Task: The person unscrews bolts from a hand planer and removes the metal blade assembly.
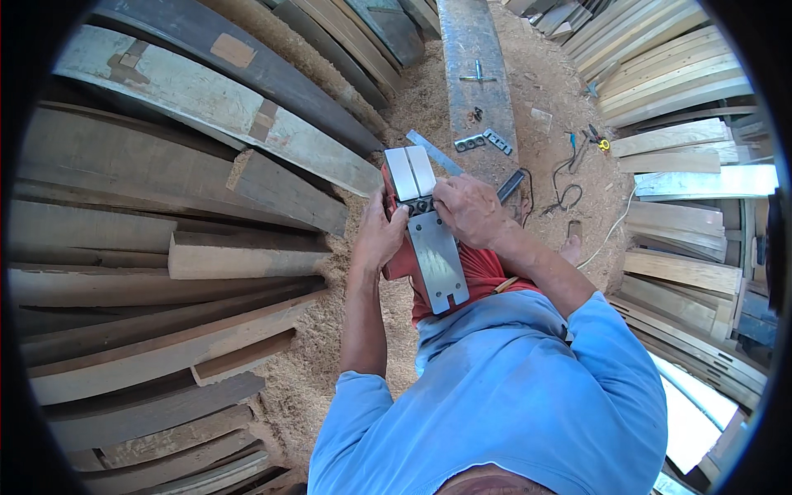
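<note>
An electric hand planer [439,264] with a red body lies upside down on my lap, its two metal sole plates facing up. My left hand [379,233] is closed around the planer's left side, with the thumb by the dark cutter drum [416,205] in the gap between the plates. My right hand [472,209] has its fingers bent and pressed together at the right end of that gap. Whatever those fingers pinch is hidden. Just beyond the hands, a metal ruler [432,151] slants beside the planer.
Ahead lies a long worn board [474,49] bearing a T-handle wrench [478,73] and two metal blocks with holes [484,141]. A black bar-shaped object [511,186] rests near my right hand. A cord [569,194] and yellow tape measure [605,145] lie on sawdust. Timber stacks [99,210] line both sides.
</note>
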Demonstrator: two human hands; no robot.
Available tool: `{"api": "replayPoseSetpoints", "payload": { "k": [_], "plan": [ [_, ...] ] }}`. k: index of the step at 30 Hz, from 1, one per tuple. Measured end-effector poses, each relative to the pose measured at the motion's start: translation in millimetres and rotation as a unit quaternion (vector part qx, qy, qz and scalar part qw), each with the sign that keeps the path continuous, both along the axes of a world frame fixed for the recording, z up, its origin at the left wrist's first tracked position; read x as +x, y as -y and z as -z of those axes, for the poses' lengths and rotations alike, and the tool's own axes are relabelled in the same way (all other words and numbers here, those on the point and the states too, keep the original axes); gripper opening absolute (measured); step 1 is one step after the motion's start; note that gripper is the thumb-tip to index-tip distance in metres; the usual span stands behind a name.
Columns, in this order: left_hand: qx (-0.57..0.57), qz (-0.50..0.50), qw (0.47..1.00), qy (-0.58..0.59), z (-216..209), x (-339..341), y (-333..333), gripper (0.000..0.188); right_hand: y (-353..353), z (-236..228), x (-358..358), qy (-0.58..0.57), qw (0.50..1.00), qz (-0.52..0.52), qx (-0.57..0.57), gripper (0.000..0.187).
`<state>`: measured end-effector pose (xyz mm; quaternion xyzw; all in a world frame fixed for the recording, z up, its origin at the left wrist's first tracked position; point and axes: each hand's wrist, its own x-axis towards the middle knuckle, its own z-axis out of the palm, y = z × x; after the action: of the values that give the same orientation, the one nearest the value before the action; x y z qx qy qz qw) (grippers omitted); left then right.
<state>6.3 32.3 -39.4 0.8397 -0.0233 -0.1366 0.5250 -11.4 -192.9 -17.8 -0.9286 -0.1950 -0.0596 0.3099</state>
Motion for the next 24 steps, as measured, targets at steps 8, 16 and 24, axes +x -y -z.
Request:
{"api": "replayPoseSetpoints", "payload": {
  "k": [8,16,24],
  "plan": [
    [0.022,0.007,1.0,-0.004,0,0,1,0.059,-5,-4,1,-0.039,0.999,0.03,-0.002,0.015],
    [0.045,0.008,0.999,0.011,-1,-8,1,0.067,66,32,107,-0.114,0.982,0.145,-0.041,0.033],
    [0.077,-0.001,0.997,-0.025,-32,-6,12,0.067,134,109,249,-0.173,0.93,0.225,-0.233,0.038]
  ]
}}
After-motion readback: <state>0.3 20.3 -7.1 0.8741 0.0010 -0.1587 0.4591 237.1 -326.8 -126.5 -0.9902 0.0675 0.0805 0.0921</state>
